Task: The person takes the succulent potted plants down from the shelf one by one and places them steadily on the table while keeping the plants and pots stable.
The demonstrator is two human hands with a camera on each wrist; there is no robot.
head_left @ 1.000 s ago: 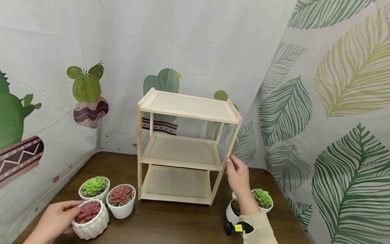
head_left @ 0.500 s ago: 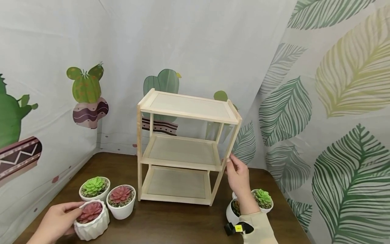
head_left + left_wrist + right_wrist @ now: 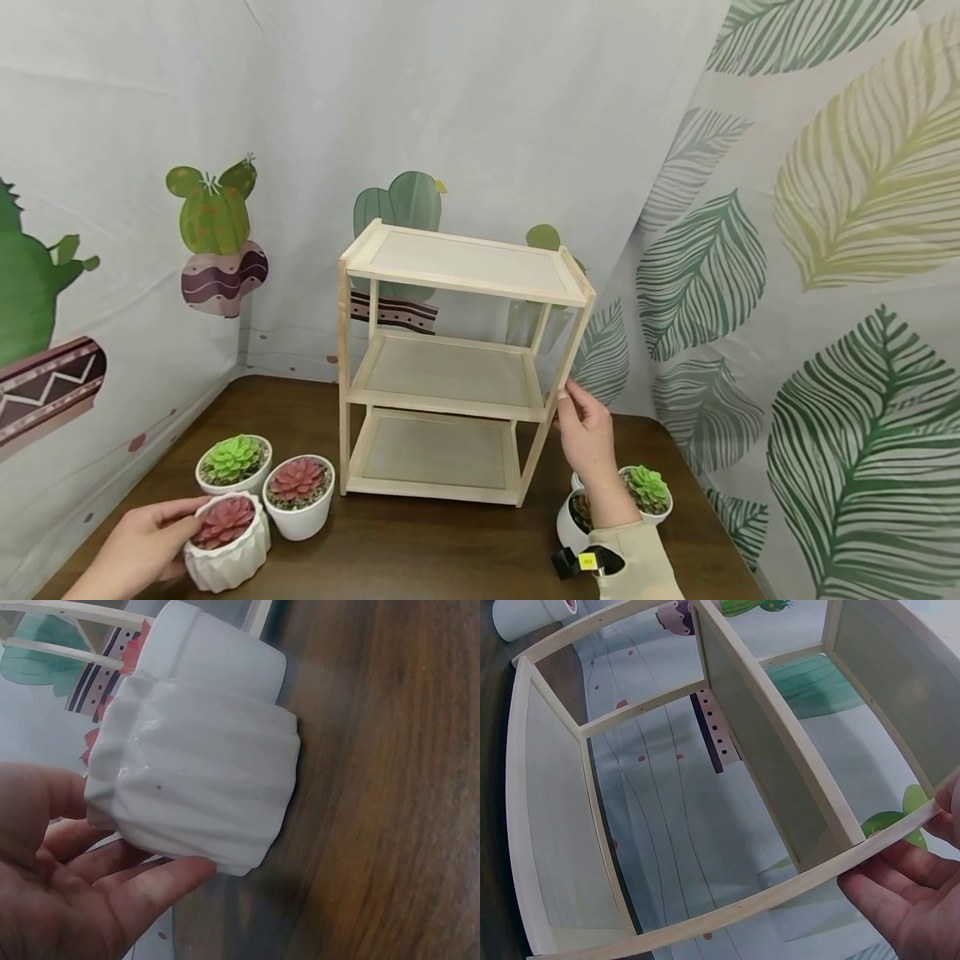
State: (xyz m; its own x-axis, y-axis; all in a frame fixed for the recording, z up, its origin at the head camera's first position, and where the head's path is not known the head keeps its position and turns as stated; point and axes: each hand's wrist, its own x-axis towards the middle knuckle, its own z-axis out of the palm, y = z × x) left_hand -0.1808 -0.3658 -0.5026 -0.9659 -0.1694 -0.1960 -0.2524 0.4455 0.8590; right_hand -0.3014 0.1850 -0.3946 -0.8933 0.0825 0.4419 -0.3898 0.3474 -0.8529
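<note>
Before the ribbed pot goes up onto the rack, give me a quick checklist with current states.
1. Left hand wrapped round the ribbed pot: ok; the left wrist view shows fingers under and beside it.
2. Pot lifted off the table: cannot tell.
3. Right hand steadying the rack: ok; it holds the front right post.
4. Rack shelves free: ok; all three look bare.
5. Neighbouring pots clear of the lift: not ok; the smooth pot with the red plant sits right against the ribbed pot.
6. Rack standing level: ok, as far as the head view shows.
</note>
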